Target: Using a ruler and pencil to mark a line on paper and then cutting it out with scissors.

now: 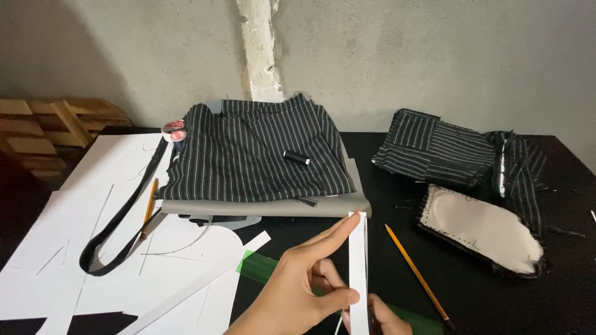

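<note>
Near the front edge of the black table [484, 291], the left hand [298, 291] pinched a narrow white paper strip [357, 260], thumb across it and forefinger stretched along its edge toward the grey card [267, 208] under the striped cloth [248, 155]. The step looked like measuring or trimming the strip; steadiness seemed needed. The right hand [388, 319] showed only partly beneath, its grip impossible to tell. A pencil [417, 276] lay just beside.
</note>
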